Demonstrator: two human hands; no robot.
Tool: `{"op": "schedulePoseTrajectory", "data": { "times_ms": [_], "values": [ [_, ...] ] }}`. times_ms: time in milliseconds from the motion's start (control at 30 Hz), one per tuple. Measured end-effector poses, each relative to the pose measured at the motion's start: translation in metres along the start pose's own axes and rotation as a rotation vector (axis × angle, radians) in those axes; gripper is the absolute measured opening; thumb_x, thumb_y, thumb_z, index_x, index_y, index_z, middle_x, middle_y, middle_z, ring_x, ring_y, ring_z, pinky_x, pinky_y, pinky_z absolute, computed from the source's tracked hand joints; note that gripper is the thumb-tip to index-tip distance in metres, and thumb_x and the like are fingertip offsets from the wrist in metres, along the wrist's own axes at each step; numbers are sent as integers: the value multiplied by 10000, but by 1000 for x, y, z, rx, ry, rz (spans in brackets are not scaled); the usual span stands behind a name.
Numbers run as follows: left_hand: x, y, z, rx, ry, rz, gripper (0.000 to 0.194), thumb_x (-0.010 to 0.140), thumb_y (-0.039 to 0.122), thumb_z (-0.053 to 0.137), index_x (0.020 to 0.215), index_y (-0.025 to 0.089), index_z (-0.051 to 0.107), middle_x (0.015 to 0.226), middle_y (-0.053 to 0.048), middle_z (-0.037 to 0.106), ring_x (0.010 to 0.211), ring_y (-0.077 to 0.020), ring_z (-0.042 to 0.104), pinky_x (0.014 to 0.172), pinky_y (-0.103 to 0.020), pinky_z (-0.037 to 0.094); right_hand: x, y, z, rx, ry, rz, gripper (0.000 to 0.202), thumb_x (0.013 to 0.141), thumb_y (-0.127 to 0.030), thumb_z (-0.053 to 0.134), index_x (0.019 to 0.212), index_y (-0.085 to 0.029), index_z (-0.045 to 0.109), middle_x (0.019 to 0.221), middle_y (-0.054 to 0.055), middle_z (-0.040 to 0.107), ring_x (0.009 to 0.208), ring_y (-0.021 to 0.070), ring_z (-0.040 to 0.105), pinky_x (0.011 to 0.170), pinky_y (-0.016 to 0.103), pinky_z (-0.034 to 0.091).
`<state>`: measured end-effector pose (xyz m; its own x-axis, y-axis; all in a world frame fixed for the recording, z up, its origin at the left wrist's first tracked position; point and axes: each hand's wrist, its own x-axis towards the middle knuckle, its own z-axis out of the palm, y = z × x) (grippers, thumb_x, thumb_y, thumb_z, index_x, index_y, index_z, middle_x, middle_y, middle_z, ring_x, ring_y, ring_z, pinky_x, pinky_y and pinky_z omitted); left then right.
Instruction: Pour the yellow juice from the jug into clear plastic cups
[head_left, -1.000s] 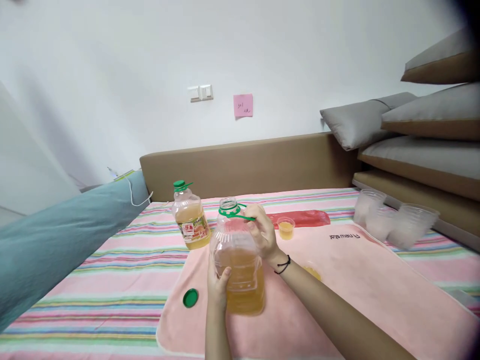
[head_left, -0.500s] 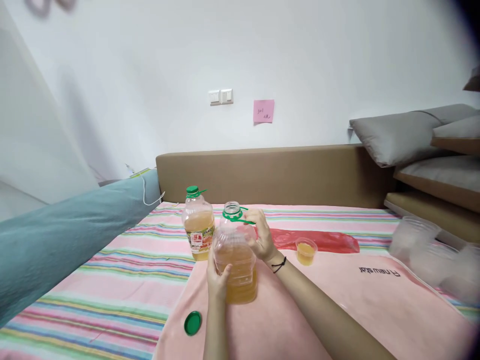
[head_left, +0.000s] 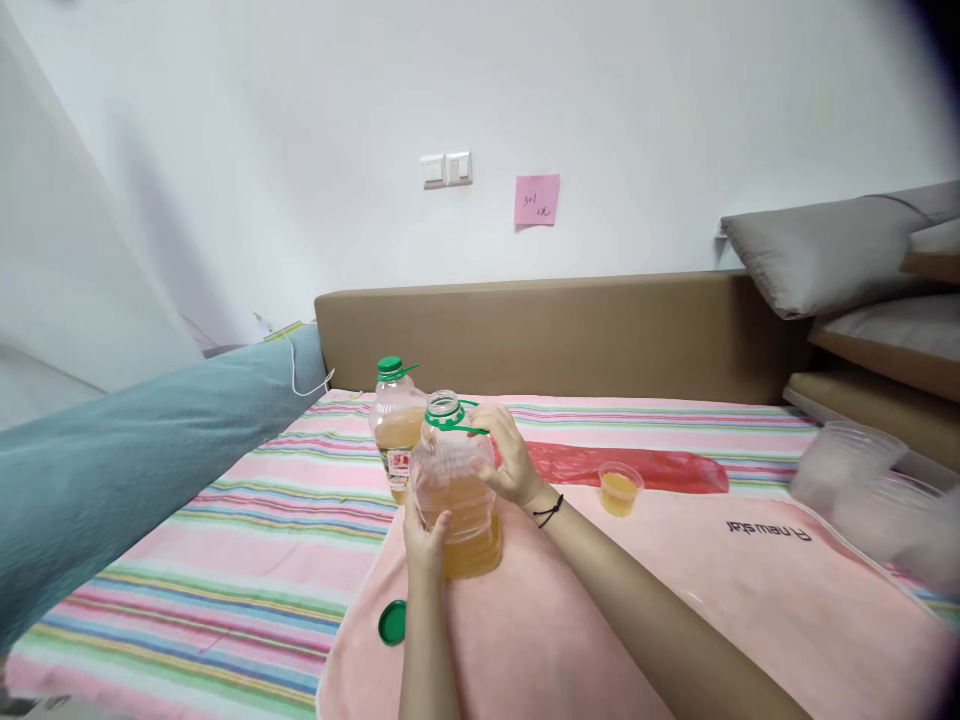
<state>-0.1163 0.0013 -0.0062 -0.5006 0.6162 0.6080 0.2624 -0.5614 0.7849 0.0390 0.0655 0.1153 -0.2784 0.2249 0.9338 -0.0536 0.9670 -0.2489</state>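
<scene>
A clear plastic bottle (head_left: 461, 495), uncapped and partly filled with yellowish liquid, is before me over the pink towel, tilted slightly to the left. My left hand (head_left: 426, 540) is wrapped round its lower left side, thumb toward me. With bent fingers, my right hand (head_left: 514, 460) holds the green carry strap (head_left: 448, 422) at the bottle's neck. A green cap (head_left: 391, 623) lies inside up on the towel by my left forearm. Behind stands a similar capped bottle (head_left: 394, 425) with a label, partly hidden by the nearer one.
A small clear cup (head_left: 619, 490) of yellow liquid stands right of my hands, near a red plastic sheet (head_left: 637, 465). Cloudy plastic containers (head_left: 847, 465) sit at the right. Cushions (head_left: 832, 260) are piled behind them. A brown headboard (head_left: 555, 335) crosses the back.
Both hands and the bottle have moved a little left, so the bottle now covers more of the labelled one. My view has dipped slightly. The grips look the same.
</scene>
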Motion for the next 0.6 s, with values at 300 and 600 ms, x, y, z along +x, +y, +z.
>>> {"op": "schedulePoseTrajectory", "data": {
  "times_ms": [300,600],
  "values": [
    [-6,19,-4,7,-86,-206,830,758,557,645,1457,244,325,1538,-96,352,1438,-285,280,1185,-407,239,26,-32,-38,-182,-144,25,235,866,-276,574,1096,-231,556,1160,98,573,1156,246,489,998,458,410],
    [-8,45,8,-64,-14,-228,704,753,474,700,1365,253,432,1469,-108,439,1363,-278,414,1129,-390,344,-10,-92,-163,-395,-64,268,263,901,-323,547,1156,-258,554,1155,75,618,1127,261,559,973,464,452]
  ]
}}
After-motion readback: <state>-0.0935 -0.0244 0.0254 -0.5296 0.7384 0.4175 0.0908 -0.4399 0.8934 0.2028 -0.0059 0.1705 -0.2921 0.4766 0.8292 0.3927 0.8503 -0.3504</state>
